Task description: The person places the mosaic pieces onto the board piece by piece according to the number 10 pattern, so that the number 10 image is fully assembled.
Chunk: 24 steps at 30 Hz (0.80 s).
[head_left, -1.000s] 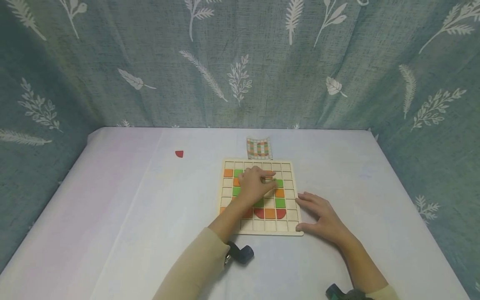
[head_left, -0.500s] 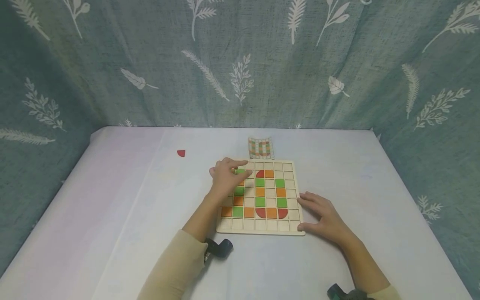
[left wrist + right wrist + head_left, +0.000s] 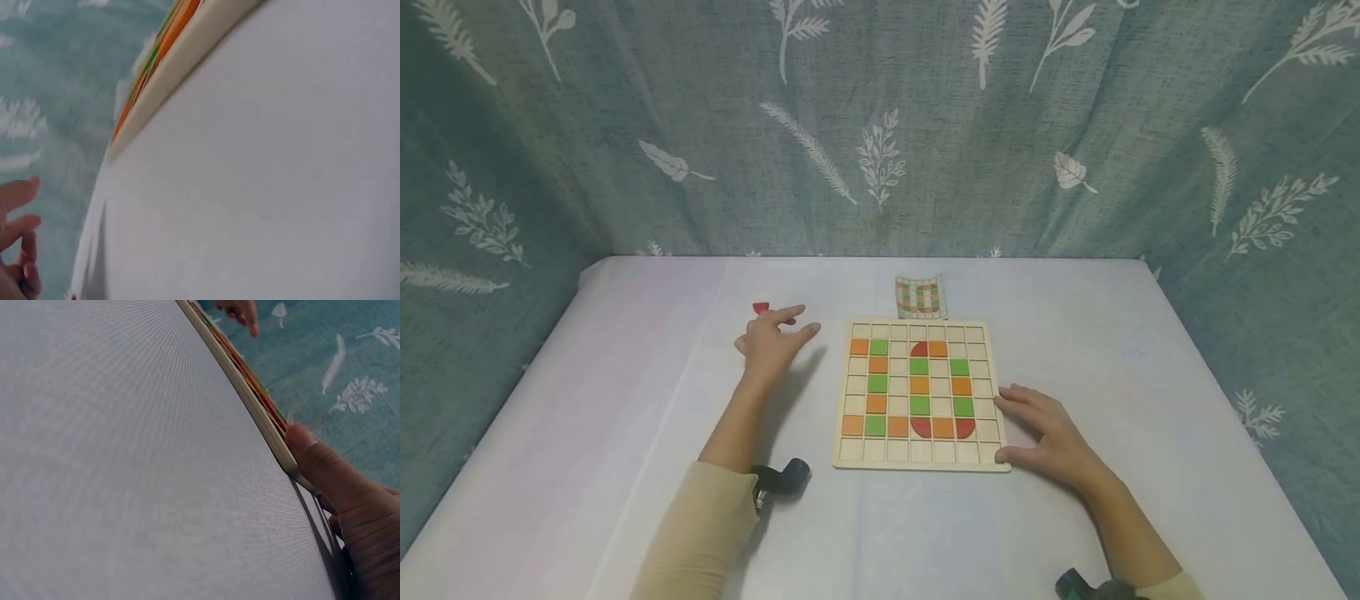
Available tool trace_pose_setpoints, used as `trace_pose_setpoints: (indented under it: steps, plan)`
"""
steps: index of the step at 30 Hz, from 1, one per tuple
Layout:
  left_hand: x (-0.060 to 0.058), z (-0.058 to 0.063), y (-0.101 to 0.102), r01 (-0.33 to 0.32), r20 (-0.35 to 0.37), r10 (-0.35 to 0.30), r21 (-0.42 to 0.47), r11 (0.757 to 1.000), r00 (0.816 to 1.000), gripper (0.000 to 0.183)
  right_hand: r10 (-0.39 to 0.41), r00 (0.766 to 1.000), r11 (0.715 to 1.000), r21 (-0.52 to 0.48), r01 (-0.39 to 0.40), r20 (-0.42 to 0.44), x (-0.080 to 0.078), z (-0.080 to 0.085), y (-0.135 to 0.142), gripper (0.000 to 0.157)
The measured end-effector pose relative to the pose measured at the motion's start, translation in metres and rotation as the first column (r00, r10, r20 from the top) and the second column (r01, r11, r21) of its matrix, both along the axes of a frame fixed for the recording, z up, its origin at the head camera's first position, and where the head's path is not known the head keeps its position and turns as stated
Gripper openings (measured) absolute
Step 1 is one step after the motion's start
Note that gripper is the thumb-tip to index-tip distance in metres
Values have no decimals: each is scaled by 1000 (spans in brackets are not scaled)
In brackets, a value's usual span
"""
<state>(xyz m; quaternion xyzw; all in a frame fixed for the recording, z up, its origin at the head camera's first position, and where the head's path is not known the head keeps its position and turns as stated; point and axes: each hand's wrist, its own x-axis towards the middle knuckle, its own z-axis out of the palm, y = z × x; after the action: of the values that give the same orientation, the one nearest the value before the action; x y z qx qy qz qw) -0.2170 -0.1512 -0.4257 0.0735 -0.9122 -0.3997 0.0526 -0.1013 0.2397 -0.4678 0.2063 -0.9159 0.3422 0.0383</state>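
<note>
My left hand (image 3: pixel 767 343) is raised over the table left of the board, with nothing held between thumb and forefinger. Just beyond its knuckles lies a red quarter-circle tile (image 3: pixel 761 307), partly hidden by the hand. A wooden grid board (image 3: pixel 887 452) carries orange and green square tiles and several red rounded ones. At the board's lower right, my right hand (image 3: pixel 1048 437) touches the edge with spread fingers; its thumb (image 3: pixel 306 440) rests at the corner in the right wrist view. The left wrist view catches only some left fingers (image 3: pixel 19 194).
A small printed card (image 3: pixel 921 297) with a coloured grid pattern lies against the board's far edge. The white-covered table (image 3: pixel 625 400) is bordered at the back and sides by a green leaf-patterned curtain (image 3: pixel 880 125).
My left hand has moved leftward from above the board, past its left edge, to near the loose red tile. The right hand stays at the board's edge.
</note>
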Motion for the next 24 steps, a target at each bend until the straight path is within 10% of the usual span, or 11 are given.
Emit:
trace_pose_setpoints:
  steps: [5, 12, 19, 24]
  plan:
    - [-10, -11, -28, -152, -12, 153, 38, 988, 988, 46, -6, 1000, 1000, -2, 6, 7, 0, 1, 0, 73]
    - [-27, -28, -45, -434, -34, 434, 3, 901, 900, 42, -3, 999, 1000, 1, 3, 33, 2, 1, -3, 73]
    - [-37, -33, -48, -296, 13, 302, -157, 942, 953, 41, -11, 999, 1000, 19, 11, 47, 2, 0, -2, 74]
    - [-35, -35, -46, -86, -6, 87, -170, 982, 996, 37, -2, 1000, 1000, 28, 1, 19, 0, -1, 1, 73]
